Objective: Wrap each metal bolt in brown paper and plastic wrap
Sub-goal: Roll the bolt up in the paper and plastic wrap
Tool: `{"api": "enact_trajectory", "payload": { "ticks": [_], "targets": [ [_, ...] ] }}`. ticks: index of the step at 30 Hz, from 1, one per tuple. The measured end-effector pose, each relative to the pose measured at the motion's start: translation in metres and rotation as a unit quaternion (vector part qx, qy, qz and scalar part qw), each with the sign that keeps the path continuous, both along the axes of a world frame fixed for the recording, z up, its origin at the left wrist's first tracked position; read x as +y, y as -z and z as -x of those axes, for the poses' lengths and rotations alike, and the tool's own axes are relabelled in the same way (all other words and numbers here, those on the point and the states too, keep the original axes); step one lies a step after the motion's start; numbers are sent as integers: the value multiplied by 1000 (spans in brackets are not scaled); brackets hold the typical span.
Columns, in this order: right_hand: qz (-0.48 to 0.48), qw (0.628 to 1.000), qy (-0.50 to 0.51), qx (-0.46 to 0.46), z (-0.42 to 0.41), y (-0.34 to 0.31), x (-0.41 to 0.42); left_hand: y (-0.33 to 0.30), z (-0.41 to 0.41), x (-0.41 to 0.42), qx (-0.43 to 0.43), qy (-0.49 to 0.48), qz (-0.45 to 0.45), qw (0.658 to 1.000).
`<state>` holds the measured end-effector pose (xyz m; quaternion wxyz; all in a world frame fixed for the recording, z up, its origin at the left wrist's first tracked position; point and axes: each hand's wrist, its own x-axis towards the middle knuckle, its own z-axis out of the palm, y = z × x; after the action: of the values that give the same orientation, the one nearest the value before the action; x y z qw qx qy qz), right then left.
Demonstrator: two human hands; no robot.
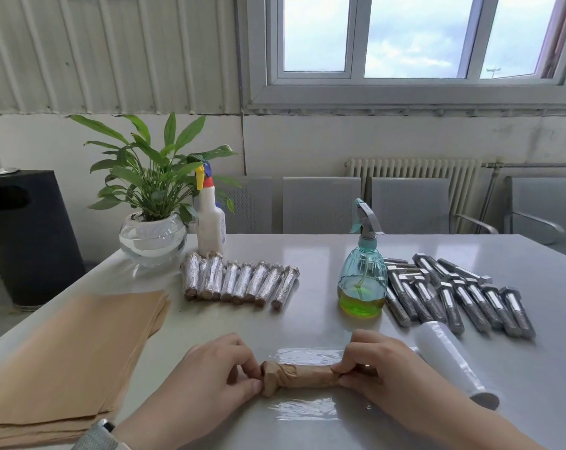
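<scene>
A paper-wrapped bolt (299, 375) lies near the tabletop's (323, 254) front edge, long axis running left to right, on a flat sheet of plastic wrap (304, 409). The left hand (221, 368) pinches its twisted left end; the right hand (380, 365) grips its right end. Brown paper sheets (70, 352) fill the front left corner, bare bolts (453, 297) and a wrap roll (453, 358) the right side; between them the tabletop is open

No readable text; white spray bottle (211, 222) label illegible.
</scene>
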<state>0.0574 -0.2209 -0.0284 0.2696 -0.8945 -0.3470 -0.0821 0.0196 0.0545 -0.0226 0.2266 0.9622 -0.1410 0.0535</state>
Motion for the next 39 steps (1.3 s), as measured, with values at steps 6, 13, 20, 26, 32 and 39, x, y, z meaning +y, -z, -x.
{"api": "enact_trajectory", "payload": {
  "ticks": [6,13,20,26,32,39],
  "targets": [
    [-2,1000,2,-1,1,-1,0,-4,-2,3,18,-32,57,998],
    [6,1000,2,6,1,-3,1,2,-6,4,40,-18,32,999],
    [15,1000,12,6,1,-2,1,0,-8,11,7,-19,68,997],
    [19,1000,16,7,2,-3,2,0,-12,7,-23,10,-5,1000],
    [19,1000,18,8,3,-3,2,4,-15,4,-85,14,-70,994],
    [20,1000,20,10,3,-3,2,2,-18,9,-59,43,-45,996]
  ]
}}
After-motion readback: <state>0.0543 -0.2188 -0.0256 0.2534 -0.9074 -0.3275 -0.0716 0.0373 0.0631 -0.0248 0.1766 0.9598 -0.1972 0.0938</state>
